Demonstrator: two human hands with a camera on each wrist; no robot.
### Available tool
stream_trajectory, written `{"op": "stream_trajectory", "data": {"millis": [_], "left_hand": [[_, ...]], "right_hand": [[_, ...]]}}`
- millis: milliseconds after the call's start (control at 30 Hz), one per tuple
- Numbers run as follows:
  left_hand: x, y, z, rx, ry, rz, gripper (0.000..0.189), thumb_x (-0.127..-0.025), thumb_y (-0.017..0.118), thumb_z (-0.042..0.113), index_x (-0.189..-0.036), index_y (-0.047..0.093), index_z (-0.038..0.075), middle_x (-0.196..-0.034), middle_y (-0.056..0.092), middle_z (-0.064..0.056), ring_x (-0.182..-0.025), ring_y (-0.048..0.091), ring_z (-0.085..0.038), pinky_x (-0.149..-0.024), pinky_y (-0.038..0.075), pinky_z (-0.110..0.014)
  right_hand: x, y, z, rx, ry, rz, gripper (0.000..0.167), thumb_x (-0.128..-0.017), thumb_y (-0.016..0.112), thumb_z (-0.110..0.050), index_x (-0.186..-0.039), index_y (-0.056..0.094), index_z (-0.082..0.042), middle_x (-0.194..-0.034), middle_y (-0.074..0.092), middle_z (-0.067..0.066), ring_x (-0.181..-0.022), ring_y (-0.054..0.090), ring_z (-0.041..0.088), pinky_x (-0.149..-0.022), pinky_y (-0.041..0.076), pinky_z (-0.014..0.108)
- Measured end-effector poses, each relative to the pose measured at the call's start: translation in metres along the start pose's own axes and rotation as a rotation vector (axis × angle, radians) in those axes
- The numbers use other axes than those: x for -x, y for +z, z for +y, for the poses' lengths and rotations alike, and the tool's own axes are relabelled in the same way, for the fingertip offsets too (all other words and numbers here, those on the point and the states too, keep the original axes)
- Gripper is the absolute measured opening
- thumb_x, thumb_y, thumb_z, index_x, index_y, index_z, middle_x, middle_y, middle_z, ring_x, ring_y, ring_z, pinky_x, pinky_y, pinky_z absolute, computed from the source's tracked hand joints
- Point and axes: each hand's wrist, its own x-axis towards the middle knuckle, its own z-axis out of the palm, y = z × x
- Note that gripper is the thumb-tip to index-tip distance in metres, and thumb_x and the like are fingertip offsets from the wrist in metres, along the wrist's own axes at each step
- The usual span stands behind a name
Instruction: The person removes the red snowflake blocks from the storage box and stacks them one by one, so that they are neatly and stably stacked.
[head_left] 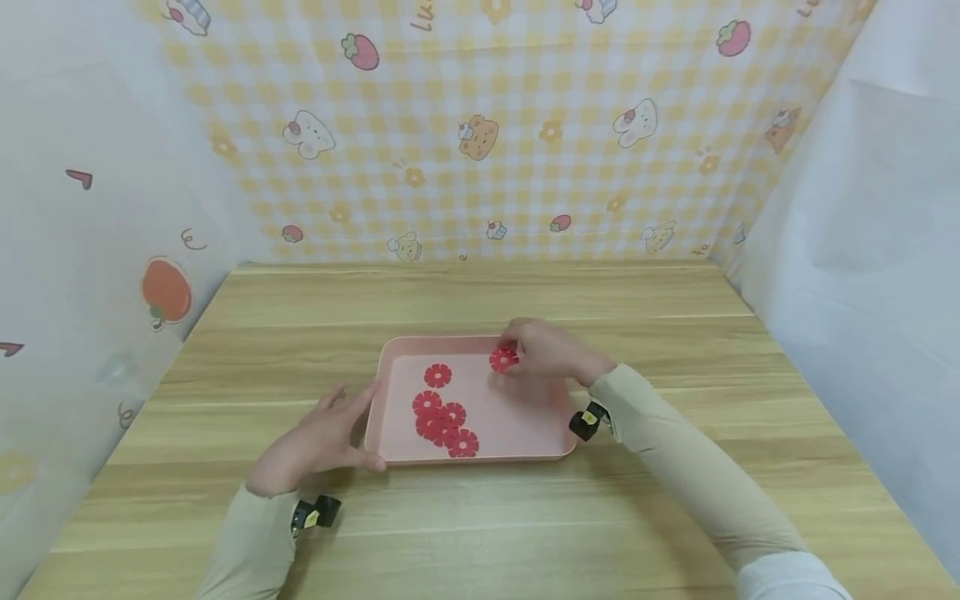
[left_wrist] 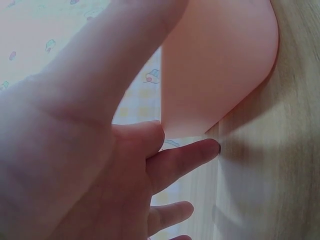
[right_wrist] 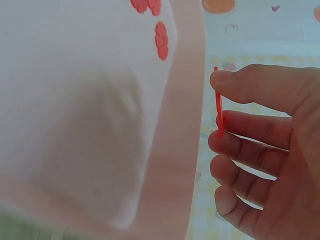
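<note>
A shallow pink tray [head_left: 517,417] stands on the wooden table. Inside it lie several red interlocking snowflake discs, heaped left of the middle, with one lone red snowflake disc [head_left: 438,375] behind the heap. My right hand [head_left: 551,350] pinches another red snowflake disc [head_left: 504,360] over the tray's far right part. In the right wrist view, that disc shows edge-on between thumb and fingertips. My left hand [head_left: 330,437] rests at the tray's left side, thumb by the near left corner and index finger touching the left wall. Its fingers look fairly straight in the left wrist view.
The wooden table [head_left: 480,533] reaches back to a yellow checked cloth [head_left: 450,192] with cartoon prints. White sheets hang at the left [head_left: 90,275] and right [head_left: 847,250]. A small black camera sits on each wrist.
</note>
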Motion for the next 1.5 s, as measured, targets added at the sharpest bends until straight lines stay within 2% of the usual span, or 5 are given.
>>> {"op": "stream_trajectory", "data": {"millis": [367,567,733,1133,1500], "left_hand": [[0.001,0.001,-0.003,-0.022,0.025,0.017,0.119,-0.064,0.080,0.055,-0.152,0.019,0.003,-0.150,0.036,-0.022,-0.133,0.019,-0.061,-0.097,0.032,-0.073],[0.000,0.002,-0.002,-0.031,0.029,0.014,0.119,-0.064,0.080,0.055,-0.152,0.017,0.003,-0.151,0.034,-0.021,-0.133,0.019,-0.061,-0.096,0.031,-0.074],[0.001,0.001,0.000,-0.018,0.023,0.012,0.120,-0.064,0.080,0.055,-0.152,0.017,0.002,-0.148,0.037,-0.024,-0.133,0.019,-0.062,-0.097,0.031,-0.074],[0.001,0.002,0.001,-0.019,0.034,0.013,0.121,-0.064,0.081,0.055,-0.151,0.018,0.001,-0.145,0.041,-0.026,-0.130,0.021,-0.064,-0.095,0.033,-0.074],[-0.002,0.000,0.004,-0.030,0.017,0.003,0.121,-0.064,0.081,0.055,-0.152,0.016,0.003,-0.147,0.038,-0.025,-0.132,0.020,-0.062,-0.095,0.032,-0.075]], "right_hand": [[0.015,-0.007,0.018,-0.040,0.056,0.066,0.032,-0.081,0.075,-0.018,-0.110,0.069,-0.007,-0.098,0.062,0.003,-0.081,0.054,0.016,-0.071,0.050,0.027],[0.026,-0.015,0.033,-0.061,0.088,0.126,0.033,-0.080,0.075,-0.017,-0.109,0.068,-0.003,-0.102,0.066,0.007,-0.088,0.058,0.022,-0.079,0.051,0.034],[0.035,-0.020,0.044,-0.052,0.103,0.137,0.034,-0.079,0.076,-0.017,-0.108,0.068,-0.002,-0.100,0.066,0.008,-0.090,0.059,0.027,-0.079,0.051,0.037],[0.060,-0.015,0.070,-0.049,0.141,0.170,0.032,-0.077,0.077,-0.017,-0.102,0.068,-0.001,-0.093,0.064,0.008,-0.078,0.053,0.021,-0.065,0.046,0.029],[0.076,0.000,0.090,-0.084,0.203,0.160,0.028,-0.075,0.077,-0.013,-0.099,0.066,-0.002,-0.085,0.060,0.005,-0.069,0.051,0.015,-0.061,0.044,0.026]]}}
